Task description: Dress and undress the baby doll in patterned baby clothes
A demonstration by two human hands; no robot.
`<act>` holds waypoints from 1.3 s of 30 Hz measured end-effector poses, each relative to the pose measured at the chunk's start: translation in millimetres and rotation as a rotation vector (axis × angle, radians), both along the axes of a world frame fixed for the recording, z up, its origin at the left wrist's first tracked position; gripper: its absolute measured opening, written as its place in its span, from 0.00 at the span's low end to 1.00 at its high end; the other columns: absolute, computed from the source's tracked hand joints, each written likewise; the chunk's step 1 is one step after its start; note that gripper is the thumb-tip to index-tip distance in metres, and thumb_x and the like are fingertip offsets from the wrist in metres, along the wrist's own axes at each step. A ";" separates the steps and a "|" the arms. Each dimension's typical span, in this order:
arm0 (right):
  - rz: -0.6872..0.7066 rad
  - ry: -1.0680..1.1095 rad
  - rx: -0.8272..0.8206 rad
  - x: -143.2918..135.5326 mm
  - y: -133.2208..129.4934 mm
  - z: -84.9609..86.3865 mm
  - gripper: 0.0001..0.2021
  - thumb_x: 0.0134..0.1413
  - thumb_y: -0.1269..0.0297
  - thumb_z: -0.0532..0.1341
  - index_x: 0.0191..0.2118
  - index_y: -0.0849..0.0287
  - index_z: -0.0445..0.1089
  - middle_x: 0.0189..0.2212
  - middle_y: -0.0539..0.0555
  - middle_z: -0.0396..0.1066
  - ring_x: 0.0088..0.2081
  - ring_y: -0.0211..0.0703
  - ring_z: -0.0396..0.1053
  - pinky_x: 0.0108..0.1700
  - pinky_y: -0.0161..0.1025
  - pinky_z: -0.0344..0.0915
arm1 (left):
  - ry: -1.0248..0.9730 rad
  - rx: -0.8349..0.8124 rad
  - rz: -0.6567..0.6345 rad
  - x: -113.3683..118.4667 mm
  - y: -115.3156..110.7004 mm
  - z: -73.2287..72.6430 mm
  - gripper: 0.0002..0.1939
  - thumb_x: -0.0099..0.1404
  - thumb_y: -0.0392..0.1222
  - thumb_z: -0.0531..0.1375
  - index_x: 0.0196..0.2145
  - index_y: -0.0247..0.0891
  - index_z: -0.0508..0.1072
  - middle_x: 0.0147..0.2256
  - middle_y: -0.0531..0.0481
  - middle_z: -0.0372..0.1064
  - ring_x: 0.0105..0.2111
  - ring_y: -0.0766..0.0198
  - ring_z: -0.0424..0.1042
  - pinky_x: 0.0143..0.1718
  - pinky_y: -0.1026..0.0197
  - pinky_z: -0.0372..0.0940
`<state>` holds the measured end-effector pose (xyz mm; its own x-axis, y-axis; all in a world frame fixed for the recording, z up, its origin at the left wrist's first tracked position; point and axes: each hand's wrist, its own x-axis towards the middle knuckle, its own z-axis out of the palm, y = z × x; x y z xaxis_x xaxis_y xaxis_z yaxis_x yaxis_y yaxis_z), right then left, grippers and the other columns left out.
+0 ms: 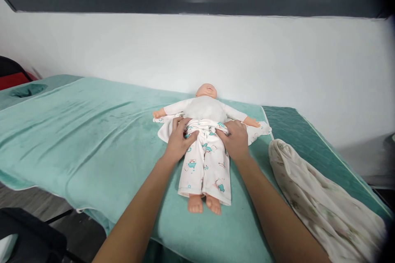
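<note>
I have the doll (205, 109) on its back on the sheet (101, 139) over the bed, head toward the wall (185, 49) behind, feet nearest my camera. Trousers (205, 168) lie around its legs; my left hand (180, 139) sits at the waistband's left, my right hand (233, 139) at its right. A garment (259, 130) lies beneath both arms. Right of the doll I see a blanket (324, 201); above the wall, a window frame (247, 2).

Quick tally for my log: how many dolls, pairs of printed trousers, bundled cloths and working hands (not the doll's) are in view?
Doll: 1
Printed trousers: 1 pair
Bundled cloth: 1
Working hands: 2, the left hand and right hand
Total: 5
</note>
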<state>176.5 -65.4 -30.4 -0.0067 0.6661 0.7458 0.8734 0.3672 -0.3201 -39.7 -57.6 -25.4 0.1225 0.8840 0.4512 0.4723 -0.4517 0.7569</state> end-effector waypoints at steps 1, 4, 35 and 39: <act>-0.002 -0.011 0.010 -0.3 -0.5 -1.1 0.11 0.58 0.61 0.62 0.26 0.54 0.62 0.24 0.49 0.66 0.34 0.46 0.63 0.41 0.44 0.55 | 0.000 -0.001 -0.001 -0.3 -0.6 0.1 0.19 0.62 0.47 0.61 0.51 0.45 0.67 0.51 0.47 0.56 0.44 0.62 0.66 0.42 0.60 0.65; 0.028 -0.029 0.040 -0.4 -2.3 -3.3 0.10 0.58 0.63 0.61 0.27 0.54 0.63 0.24 0.49 0.67 0.33 0.45 0.64 0.41 0.43 0.55 | 0.012 0.010 0.001 -1.1 -1.4 0.4 0.15 0.62 0.46 0.61 0.47 0.43 0.68 0.47 0.49 0.58 0.43 0.62 0.65 0.40 0.62 0.63; 0.337 0.006 -0.125 -13.0 -47.2 6.6 0.08 0.53 0.69 0.60 0.28 0.55 0.59 0.24 0.48 0.63 0.29 0.41 0.59 0.35 0.41 0.53 | 0.259 0.226 0.156 -7.2 -10.7 -6.0 0.07 0.59 0.32 0.56 0.36 0.41 0.65 0.38 0.52 0.66 0.37 0.61 0.66 0.33 0.61 0.56; 0.298 0.098 -0.203 -11.8 -42.8 8.0 0.06 0.53 0.68 0.62 0.34 0.54 0.62 0.32 0.50 0.67 0.35 0.44 0.64 0.38 0.41 0.55 | 0.227 0.257 0.139 -5.8 -11.4 -4.7 0.07 0.58 0.32 0.56 0.35 0.41 0.65 0.37 0.52 0.65 0.36 0.61 0.66 0.33 0.61 0.57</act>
<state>164.7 -108.2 -22.4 -0.1570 0.7801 0.6056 0.6994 0.5208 -0.4895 -45.5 -69.0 -30.1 0.1318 0.7604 0.6359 0.6855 -0.5333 0.4956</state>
